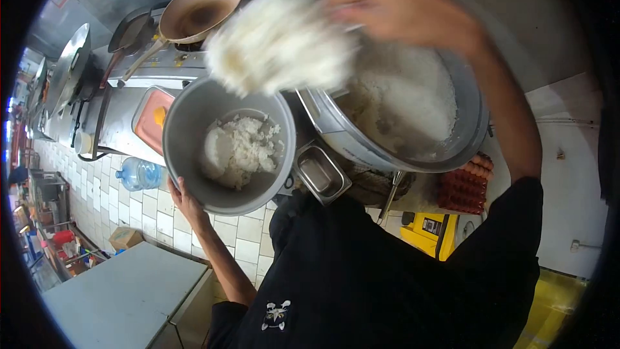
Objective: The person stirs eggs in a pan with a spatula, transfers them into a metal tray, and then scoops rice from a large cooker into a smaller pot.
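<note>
My left hand grips the near-left side of a round grey metal pot, its thumb near the rim. White cooked rice lies clumped at the bottom of this pot. Above and between the two pots, a big mass of rice is blurred by motion. My right hand is closed at the right end of that mass; the utensil under it is hidden or smeared. To the right stands a larger grey pot, also with rice inside.
A small steel container sits between the pots. Behind them are a tan frying pan and a stove. A pink-lidded tray stands left; a water bottle is on the tiled floor. Egg trays lie below the larger pot.
</note>
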Demonstrator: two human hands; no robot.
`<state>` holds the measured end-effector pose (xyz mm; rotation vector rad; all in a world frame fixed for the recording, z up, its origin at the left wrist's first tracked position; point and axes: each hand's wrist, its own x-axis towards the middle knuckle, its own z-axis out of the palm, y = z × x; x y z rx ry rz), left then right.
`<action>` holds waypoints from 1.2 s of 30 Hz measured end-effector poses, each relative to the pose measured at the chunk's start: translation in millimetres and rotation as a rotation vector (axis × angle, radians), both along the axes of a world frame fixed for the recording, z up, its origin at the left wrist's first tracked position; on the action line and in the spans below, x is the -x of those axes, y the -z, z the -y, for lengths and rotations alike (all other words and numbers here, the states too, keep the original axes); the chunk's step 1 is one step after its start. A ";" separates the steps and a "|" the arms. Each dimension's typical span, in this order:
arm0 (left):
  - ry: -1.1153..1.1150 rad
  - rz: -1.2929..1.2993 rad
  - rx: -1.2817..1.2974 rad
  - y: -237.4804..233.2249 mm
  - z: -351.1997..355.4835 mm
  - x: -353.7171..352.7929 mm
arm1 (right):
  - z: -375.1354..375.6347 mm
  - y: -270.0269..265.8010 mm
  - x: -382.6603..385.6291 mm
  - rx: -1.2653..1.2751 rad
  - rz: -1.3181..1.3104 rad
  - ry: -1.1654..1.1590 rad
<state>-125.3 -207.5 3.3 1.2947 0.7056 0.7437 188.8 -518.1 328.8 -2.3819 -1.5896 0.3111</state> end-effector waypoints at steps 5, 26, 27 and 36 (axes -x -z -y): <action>-0.051 -0.026 0.041 7.4 -3.2 1.6 | -76.0 106.7 76.6 -0.400 0.719 -0.323; -0.019 -0.106 -0.064 13.7 -7.3 8.7 | 159.7 35.1 11.1 0.657 0.567 0.258; 0.000 -0.120 -0.112 23.9 -14.8 14.0 | 152.5 38.9 8.7 0.702 0.575 0.236; -0.011 -0.209 -0.214 36.2 -26.3 26.3 | 120.0 93.3 -55.2 0.714 0.457 -0.103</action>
